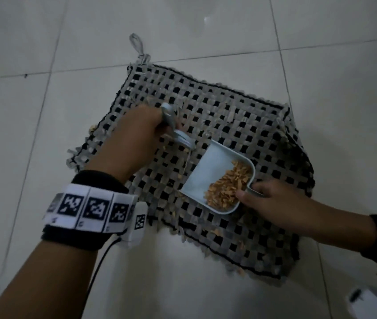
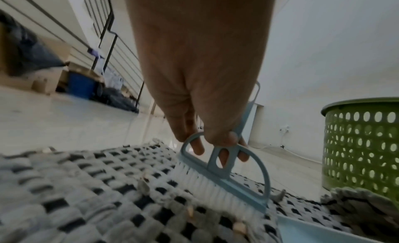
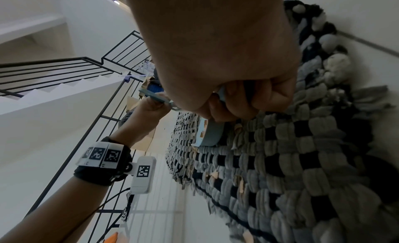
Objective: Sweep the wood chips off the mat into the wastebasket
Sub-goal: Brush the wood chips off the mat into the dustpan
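A grey-and-black woven mat [image 1: 236, 125] lies on the tiled floor. On it sits a pale blue dustpan [image 1: 208, 173] holding a heap of tan wood chips [image 1: 229, 187]. My right hand [image 1: 272, 203] grips the dustpan's handle at its near right corner. My left hand [image 1: 141, 132] holds a small blue hand brush [image 2: 224, 176] by its handle, bristles down on the mat just left of the pan's mouth. A few loose chips [image 2: 238, 227] lie on the mat by the bristles. A green perforated wastebasket [image 2: 362, 144] stands beyond the mat's right side.
Pale floor tiles [image 1: 44, 134] surround the mat. The left wrist view shows boxes and dark bags [image 2: 82, 86] along a far wall with a black stair railing [image 3: 64, 67]. A few chips [image 3: 213, 176] lie near the mat's front fringe.
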